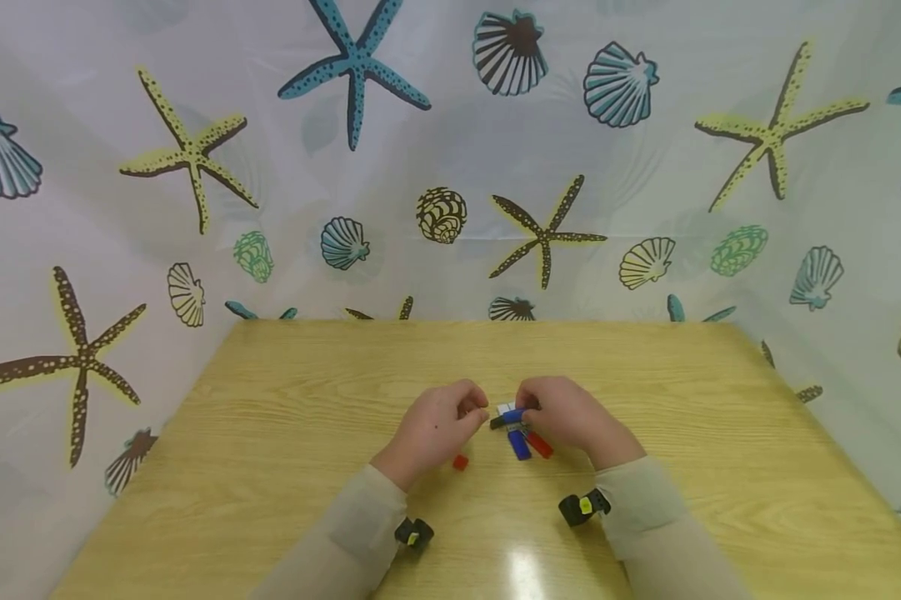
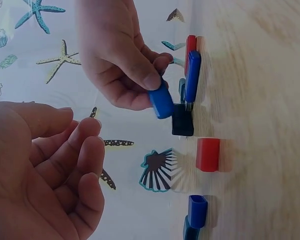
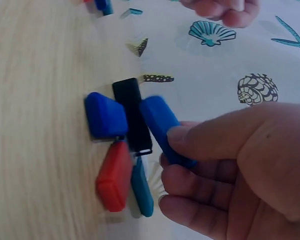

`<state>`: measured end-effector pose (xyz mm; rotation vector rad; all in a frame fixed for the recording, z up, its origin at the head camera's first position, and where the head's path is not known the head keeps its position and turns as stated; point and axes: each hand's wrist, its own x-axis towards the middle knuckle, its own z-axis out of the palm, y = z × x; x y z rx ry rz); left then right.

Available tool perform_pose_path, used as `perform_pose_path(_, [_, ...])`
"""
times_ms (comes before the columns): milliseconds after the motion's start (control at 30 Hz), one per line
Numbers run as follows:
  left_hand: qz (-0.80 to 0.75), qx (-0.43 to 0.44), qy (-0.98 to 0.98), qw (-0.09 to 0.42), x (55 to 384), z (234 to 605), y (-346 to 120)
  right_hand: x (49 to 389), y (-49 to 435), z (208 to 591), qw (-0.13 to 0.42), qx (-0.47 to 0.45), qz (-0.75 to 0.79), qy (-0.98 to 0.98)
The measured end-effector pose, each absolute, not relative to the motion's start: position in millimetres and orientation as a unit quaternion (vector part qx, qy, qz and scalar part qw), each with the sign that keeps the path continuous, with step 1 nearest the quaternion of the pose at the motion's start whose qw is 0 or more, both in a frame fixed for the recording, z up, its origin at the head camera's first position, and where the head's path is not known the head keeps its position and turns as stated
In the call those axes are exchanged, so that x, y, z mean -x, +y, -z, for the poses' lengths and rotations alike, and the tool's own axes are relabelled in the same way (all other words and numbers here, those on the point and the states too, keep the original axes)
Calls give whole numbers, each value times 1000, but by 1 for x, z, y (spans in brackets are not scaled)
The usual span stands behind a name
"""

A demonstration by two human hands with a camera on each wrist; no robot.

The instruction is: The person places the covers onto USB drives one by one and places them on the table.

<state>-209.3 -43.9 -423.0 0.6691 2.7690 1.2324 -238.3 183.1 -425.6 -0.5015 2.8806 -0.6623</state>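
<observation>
My right hand (image 1: 566,412) pinches a blue USB stick (image 3: 162,125) between thumb and fingers, over a small cluster on the table. In that cluster lie a black stick (image 3: 132,112), another blue stick (image 3: 106,117), a red stick (image 3: 115,177) and a teal one (image 3: 142,187). A white piece (image 1: 504,408) shows at the back of it. To the left, my left hand (image 1: 435,425) hovers with fingers loosely bent and nothing between them. A small red cap (image 1: 461,462) lies on the table beside it.
The left wrist view shows a blue cap (image 2: 197,215) and a teal piece (image 2: 191,232) near the left hand, which hides them from the head view. The wooden table (image 1: 307,358) meets a curtain (image 1: 420,275) with shells and starfish at its back.
</observation>
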Motion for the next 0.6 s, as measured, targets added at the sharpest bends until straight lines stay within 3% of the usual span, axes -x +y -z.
perform_pose_path(600, [-402,-215,890,23,211,424,-47,238,170,430,22,121,189,974])
